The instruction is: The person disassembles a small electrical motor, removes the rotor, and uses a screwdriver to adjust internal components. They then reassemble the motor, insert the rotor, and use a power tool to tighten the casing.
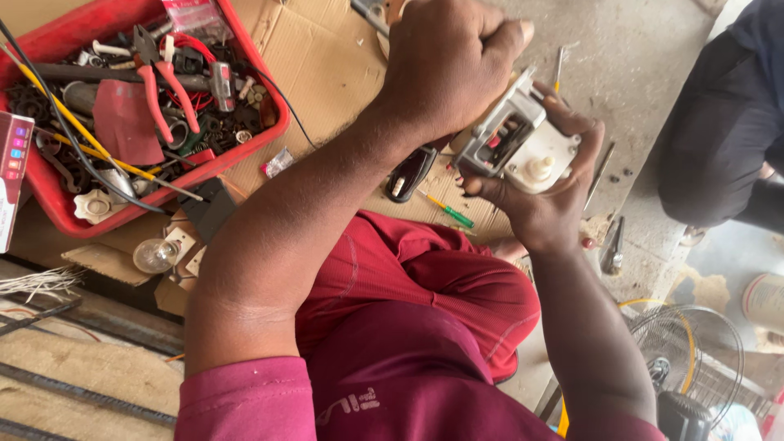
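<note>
Grey-and-white switch unit (pixel 518 143) sits gripped in your right hand (pixel 547 204), casing open; your left hand (pixel 449 61) fists a tool, work unfinished.

The person wears a magenta-pink short-sleeved shirt (pixel 408 392), its sleeve hems ending at the upper arms, at about seven o'clock and five o'clock in the view. A small pale printed mark sits on the chest near six o'clock (too small to make out). Below the shirt come red trousers or shorts (pixel 425 278) with thin lighter stitched seams curving across the cloth. Both forearms and both hands (pixel 445 65) are bare, without gloves, watch or rings visible.
</note>
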